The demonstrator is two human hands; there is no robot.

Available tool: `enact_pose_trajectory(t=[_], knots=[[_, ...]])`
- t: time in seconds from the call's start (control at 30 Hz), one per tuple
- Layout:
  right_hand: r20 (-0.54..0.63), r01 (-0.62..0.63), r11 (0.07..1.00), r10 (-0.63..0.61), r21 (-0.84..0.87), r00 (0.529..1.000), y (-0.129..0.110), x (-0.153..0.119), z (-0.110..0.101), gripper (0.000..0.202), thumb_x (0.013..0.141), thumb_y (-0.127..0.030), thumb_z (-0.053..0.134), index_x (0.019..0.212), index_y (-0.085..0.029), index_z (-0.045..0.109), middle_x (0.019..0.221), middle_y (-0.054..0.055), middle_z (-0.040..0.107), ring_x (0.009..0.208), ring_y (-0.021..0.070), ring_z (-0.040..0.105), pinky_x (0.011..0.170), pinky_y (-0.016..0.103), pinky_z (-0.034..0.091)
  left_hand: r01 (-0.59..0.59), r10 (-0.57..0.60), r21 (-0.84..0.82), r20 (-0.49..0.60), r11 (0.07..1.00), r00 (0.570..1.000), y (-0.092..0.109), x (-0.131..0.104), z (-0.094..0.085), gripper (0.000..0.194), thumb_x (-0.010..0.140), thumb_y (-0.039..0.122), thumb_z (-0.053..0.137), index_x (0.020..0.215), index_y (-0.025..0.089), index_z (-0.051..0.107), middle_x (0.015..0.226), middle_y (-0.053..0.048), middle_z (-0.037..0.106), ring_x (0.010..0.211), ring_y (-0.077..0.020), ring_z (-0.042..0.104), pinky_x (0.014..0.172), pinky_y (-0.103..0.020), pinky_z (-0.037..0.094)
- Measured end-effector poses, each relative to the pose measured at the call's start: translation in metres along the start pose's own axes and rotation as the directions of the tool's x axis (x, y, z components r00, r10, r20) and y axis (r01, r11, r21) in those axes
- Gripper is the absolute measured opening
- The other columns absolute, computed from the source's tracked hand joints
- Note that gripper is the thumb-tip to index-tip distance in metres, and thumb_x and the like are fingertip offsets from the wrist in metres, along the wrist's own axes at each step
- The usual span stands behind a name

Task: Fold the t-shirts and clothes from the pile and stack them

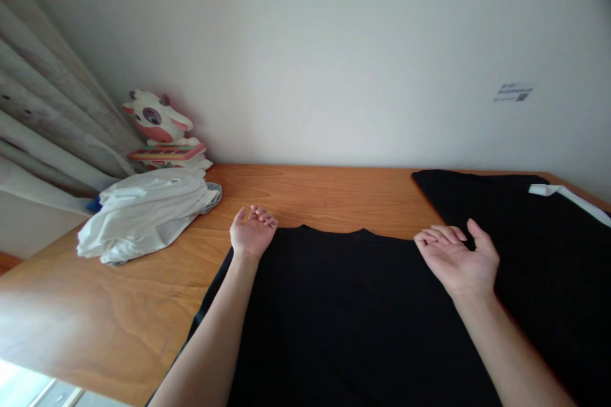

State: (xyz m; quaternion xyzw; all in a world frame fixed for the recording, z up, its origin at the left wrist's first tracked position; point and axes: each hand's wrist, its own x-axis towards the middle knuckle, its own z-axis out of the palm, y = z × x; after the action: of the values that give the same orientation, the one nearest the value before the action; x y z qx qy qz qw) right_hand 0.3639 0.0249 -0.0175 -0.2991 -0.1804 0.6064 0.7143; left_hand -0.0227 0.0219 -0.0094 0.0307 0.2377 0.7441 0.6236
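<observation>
A black garment, probably a shirt, lies spread flat on the wooden table, its far edge running straight across between my hands. At its far left corner is my left hand, palm up, fingers loosely curled and apart, with nothing in it. Over the far right corner rests my right hand, also palm up, its thumb raised away from the half-bent fingers and its palm bare. Both forearms lie above the garment's sides. The near part of the black cloth runs out of view at the bottom.
Another black cloth with a white strip covers the table's right side. Crumpled white clothing lies at the left, before a toy cow with a keyboard. A wall stands behind, and a curtain hangs at left.
</observation>
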Motion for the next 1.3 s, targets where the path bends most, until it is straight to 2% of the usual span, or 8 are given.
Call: enact_pose_trajectory(t=[0.43,0.63,0.7,0.8,0.93,1.07,1.17,1.3], knots=[[0.028,0.047,0.999,-0.047,-0.001,0.999,-0.006,0.001,-0.005,0.044,0.085,-0.041,0.053,0.060,-0.022,0.022,0.054,-0.007,0.018,0.048,0.0100,0.019,0.049,0.025,0.033,-0.008,0.012,0.237,-0.014,0.971,1.000,-0.004,0.003,0.007,0.025,0.088,0.036,0.054,0.070,0.019,0.051,0.061,0.002,0.045,0.050,-0.0107,0.043,0.048,-0.022,0.038],[0.068,0.043,0.996,-0.038,-0.076,0.997,-0.003,-0.001,-0.001,0.045,0.087,-0.045,0.052,0.060,-0.023,0.024,0.056,-0.007,0.018,0.049,0.0104,0.020,0.048,0.026,0.033,-0.144,0.129,0.548,0.066,0.824,0.989,-0.014,0.001,0.013,0.035,0.088,0.043,0.054,0.062,0.020,0.051,0.054,0.004,0.043,0.045,-0.0096,0.037,0.046,-0.021,0.031],[0.072,0.042,0.995,-0.035,-0.091,0.997,-0.003,-0.003,0.000,0.045,0.087,-0.046,0.053,0.060,-0.023,0.026,0.056,-0.007,0.019,0.049,0.0105,0.021,0.048,0.026,0.034,-0.244,0.191,0.691,0.154,0.680,0.969,-0.021,-0.001,0.012,0.042,0.088,0.050,0.056,0.058,0.021,0.048,0.052,0.004,0.041,0.046,-0.0101,0.035,0.047,-0.023,0.030],[0.104,0.049,0.992,-0.037,-0.119,0.994,-0.002,-0.004,0.002,0.044,0.088,-0.048,0.053,0.060,-0.023,0.030,0.054,-0.007,0.021,0.049,0.0106,0.023,0.050,0.025,0.036,-0.436,0.250,0.861,0.376,0.263,0.892,-0.031,-0.011,0.008,0.050,0.088,0.058,0.058,0.057,0.021,0.047,0.053,0.004,0.040,0.052,-0.0118,0.037,0.053,-0.025,0.031],[0.206,0.143,0.950,-0.086,-0.278,0.975,0.008,-0.002,0.000,0.044,0.087,-0.050,0.056,0.059,-0.023,0.036,0.052,-0.008,0.024,0.048,0.0108,0.023,0.049,0.025,0.032,-0.577,-0.020,0.770,0.595,-0.271,0.804,-0.038,-0.027,0.004,0.050,0.094,0.052,0.052,0.056,0.020,0.043,0.054,0.004,0.041,0.053,-0.0120,0.037,0.057,-0.027,0.028],[0.379,0.363,0.662,-0.127,-0.656,0.917,0.024,-0.005,-0.003,0.049,0.089,-0.057,0.060,0.060,-0.024,0.037,0.055,-0.007,0.031,0.051,0.0113,0.029,0.051,0.026,0.030,-0.646,-0.262,0.565,0.614,-0.513,0.745,-0.043,-0.030,0.003,0.040,0.092,0.043,0.057,0.060,0.021,0.048,0.062,0.002,0.053,0.059,-0.0141,0.047,0.061,-0.028,0.031],[0.496,0.467,0.307,0.019,-0.829,0.868,0.033,-0.014,0.000,0.051,0.091,-0.059,0.059,0.061,-0.024,0.037,0.057,-0.007,0.033,0.053,0.0119,0.035,0.053,0.027,0.029,-0.644,-0.291,0.518,0.605,-0.562,0.741,-0.043,-0.029,0.003,0.036,0.093,0.041,0.057,0.063,0.022,0.049,0.065,0.001,0.057,0.062,-0.0156,0.051,0.063,-0.028,0.033],[0.583,0.595,-0.052,0.151,-0.802,0.799,0.039,-0.023,0.009,0.050,0.092,-0.059,0.056,0.061,-0.025,0.038,0.053,-0.006,0.039,0.050,0.0124,0.040,0.054,0.027,0.028,-0.660,-0.307,0.505,0.613,-0.556,0.728,-0.044,-0.028,0.003,0.035,0.094,0.039,0.056,0.064,0.022,0.050,0.066,0.000,0.057,0.062,-0.0160,0.052,0.063,-0.028,0.034]])
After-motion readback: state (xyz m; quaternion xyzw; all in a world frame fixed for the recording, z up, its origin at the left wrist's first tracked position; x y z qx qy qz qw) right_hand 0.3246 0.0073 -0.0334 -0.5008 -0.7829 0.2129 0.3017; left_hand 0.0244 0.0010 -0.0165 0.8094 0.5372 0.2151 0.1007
